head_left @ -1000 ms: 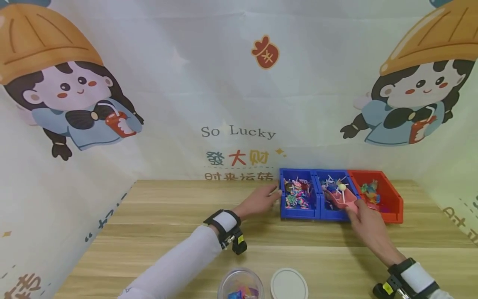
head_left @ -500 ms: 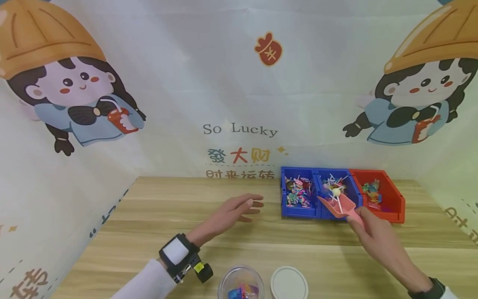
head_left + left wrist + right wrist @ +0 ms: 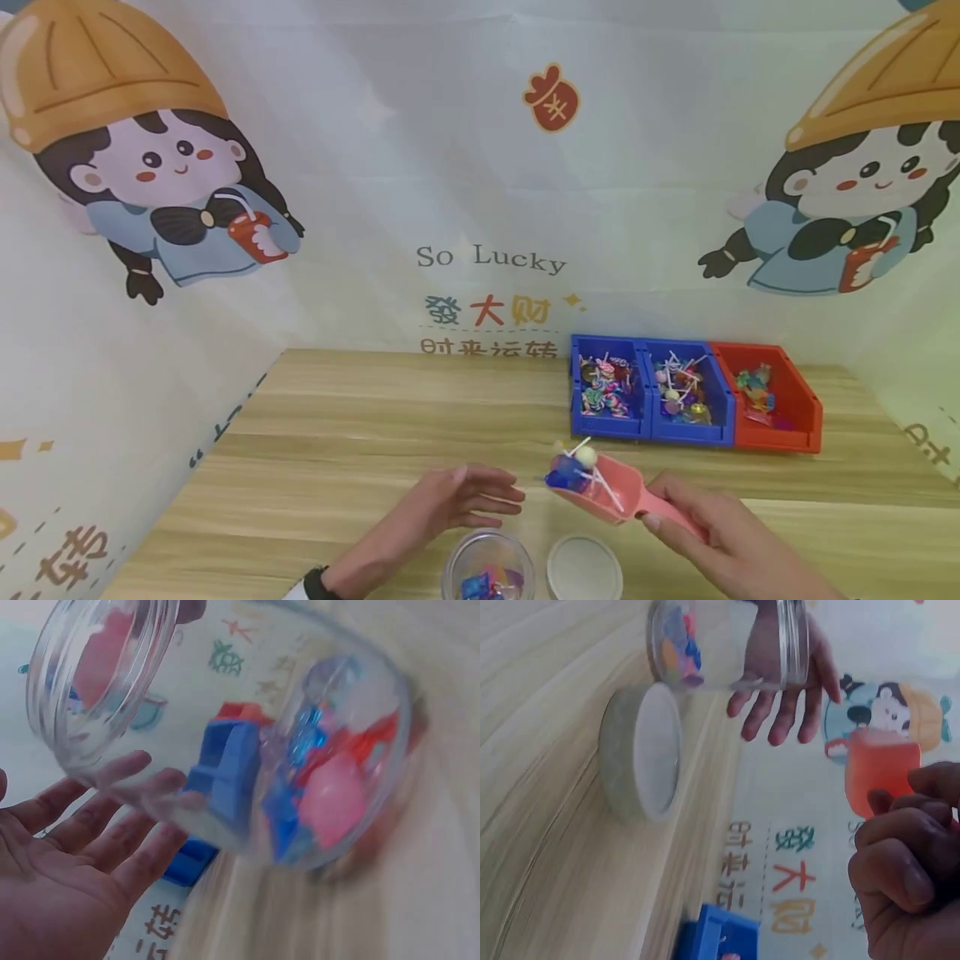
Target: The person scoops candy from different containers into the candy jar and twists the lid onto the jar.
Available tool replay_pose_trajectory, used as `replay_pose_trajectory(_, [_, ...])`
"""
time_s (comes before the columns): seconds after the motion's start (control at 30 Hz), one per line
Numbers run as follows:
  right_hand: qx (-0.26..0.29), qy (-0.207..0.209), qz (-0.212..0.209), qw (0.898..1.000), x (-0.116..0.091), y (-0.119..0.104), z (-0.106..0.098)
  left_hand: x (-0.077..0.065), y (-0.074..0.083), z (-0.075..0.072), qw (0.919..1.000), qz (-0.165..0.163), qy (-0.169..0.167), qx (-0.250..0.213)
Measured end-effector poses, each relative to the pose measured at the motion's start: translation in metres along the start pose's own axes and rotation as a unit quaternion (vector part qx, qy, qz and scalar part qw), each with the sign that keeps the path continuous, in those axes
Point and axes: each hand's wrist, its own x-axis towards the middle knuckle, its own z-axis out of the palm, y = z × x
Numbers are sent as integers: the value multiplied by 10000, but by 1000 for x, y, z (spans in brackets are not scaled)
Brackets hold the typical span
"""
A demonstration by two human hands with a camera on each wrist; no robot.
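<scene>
My right hand (image 3: 720, 529) grips the handle of a pink scoop (image 3: 626, 487), raised over the table in front of the bins. In the scoop lie lollipops (image 3: 587, 457) with white sticks and a blue wrapped candy (image 3: 567, 473). My left hand (image 3: 457, 504) has its fingers extended, just behind a clear jar (image 3: 489, 542). Colourful wrapped candies (image 3: 322, 772) cover the jar's bottom, seen through its wall in the left wrist view. The jar has no lid on it; a pale round lid (image 3: 641, 750) lies beside it on the table.
At the back right stand two blue bins (image 3: 611, 427) (image 3: 693, 432) and a red bin (image 3: 780, 437) in a row, holding lollipops and wrapped candies. A printed cloth backdrop (image 3: 480, 167) rises behind the wooden table (image 3: 360, 400).
The right hand has lifted the loaded scoop from the middle blue bin and brought it left and nearer the jar. The left hand has left the left bin and come back beside the jar.
</scene>
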Motion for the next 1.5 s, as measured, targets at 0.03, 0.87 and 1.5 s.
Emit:
replay_pose_trajectory(0.03, [137, -254, 48, 9996, 0, -4, 2, -1, -2, 2, 9999, 45, -107, -82])
replay_pose_trajectory(0.87, [-682, -1737, -334, 9819, 24, -66, 10, -8, -12, 25, 9956, -740, -334, -459])
replay_pose_trajectory(1.5, [-1416, -1573, -791, 9742, 34, -90, 4, -9, -12, 26, 9964, -509, -500, -457])
